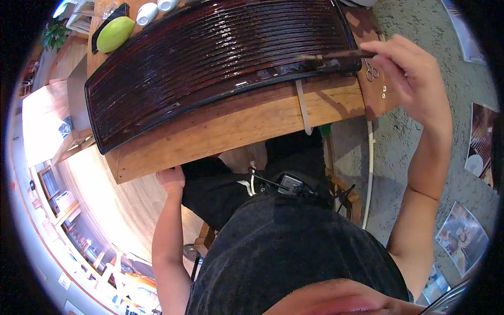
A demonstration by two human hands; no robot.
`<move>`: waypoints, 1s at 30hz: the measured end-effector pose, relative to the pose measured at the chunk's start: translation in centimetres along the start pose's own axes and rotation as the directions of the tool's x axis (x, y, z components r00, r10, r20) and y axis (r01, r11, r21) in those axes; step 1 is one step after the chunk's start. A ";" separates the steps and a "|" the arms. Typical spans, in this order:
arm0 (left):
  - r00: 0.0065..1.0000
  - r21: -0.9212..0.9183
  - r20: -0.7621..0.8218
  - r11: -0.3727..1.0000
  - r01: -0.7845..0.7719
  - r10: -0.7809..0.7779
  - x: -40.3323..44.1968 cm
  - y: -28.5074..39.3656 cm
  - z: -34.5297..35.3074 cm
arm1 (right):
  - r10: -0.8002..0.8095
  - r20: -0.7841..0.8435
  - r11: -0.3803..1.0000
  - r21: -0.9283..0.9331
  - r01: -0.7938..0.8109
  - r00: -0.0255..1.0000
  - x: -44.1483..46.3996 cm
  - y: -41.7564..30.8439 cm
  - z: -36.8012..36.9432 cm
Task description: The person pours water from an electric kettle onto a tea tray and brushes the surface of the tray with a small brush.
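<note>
My right hand [412,79] is closed round the dark handle of a thin brush [341,54]. Its pale tip lies over the front right part of a large ribbed tray [210,58], dark brown and glossy. Low beside my thigh, near the table's front left corner, rests my left hand [172,179]. It seems to lie loosely with nothing in it, its fingertips partly hidden. The tray sits on a wooden table [236,118], and a pale tube [303,107] hangs down from below its front edge.
A green oval object [116,34] and small white cups [147,14] stand behind the tray at the left. Scissors [370,71] lie on the brown surface at the right, close to a rough grey wall [415,142]. A white cable [369,173] runs down beside the wall.
</note>
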State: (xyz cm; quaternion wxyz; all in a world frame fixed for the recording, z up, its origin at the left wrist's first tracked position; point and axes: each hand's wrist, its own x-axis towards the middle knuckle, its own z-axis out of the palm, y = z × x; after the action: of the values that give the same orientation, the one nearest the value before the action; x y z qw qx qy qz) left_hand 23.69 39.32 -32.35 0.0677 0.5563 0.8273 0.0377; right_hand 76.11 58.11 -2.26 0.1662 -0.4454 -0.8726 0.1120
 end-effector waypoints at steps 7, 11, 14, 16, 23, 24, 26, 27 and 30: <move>1.000 0.000 0.024 1.000 0.017 -0.017 0.2 0.1 -0.5 | -0.048 0.026 0.998 0.049 0.046 0.999 1.4 -0.8 1.8; 0.982 -0.010 0.159 0.994 0.108 -0.105 0.5 1.3 -1.4 | -0.109 -0.073 0.994 -0.038 0.106 0.991 0.7 -0.3 1.6; 0.998 0.094 0.054 0.995 -0.020 0.015 -0.4 -0.8 2.7 | 0.049 -0.005 0.999 -0.016 -0.049 0.999 -1.1 -1.1 0.4; 0.995 0.019 0.067 0.997 0.072 -0.073 -0.7 1.5 -0.9 | 0.051 -0.003 0.999 -0.014 -0.051 0.999 -0.6 -2.1 0.0; 0.989 -0.164 0.138 0.983 0.083 -0.060 -0.9 1.8 -2.1 | 0.093 0.031 0.995 0.014 -0.094 0.995 -1.5 -3.1 0.0; 0.989 -0.168 0.135 0.982 0.085 -0.062 -1.0 1.8 -2.1 | 0.120 0.025 0.992 0.039 -0.121 0.992 -1.6 -3.6 -0.1; 0.992 -0.115 0.107 0.990 0.082 -0.069 -1.1 2.2 -2.4 | 0.124 0.016 0.990 0.065 -0.125 0.992 -1.5 -4.2 -0.2; 0.993 -0.133 0.110 0.989 0.061 -0.047 -1.0 1.9 -2.0 | 0.119 0.026 0.992 0.029 -0.119 0.993 -1.5 -4.3 0.0; 0.994 -0.180 0.108 0.984 0.007 0.013 -0.8 0.3 -0.3 | 0.026 -0.034 0.997 0.072 -0.023 0.999 -2.2 -2.8 2.5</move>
State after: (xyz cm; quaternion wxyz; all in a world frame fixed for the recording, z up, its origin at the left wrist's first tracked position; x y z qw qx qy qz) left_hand 24.20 38.72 -32.00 0.1629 0.5506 0.8146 0.0822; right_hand 74.25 54.60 -3.99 0.1958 -0.4517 -0.8595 0.1374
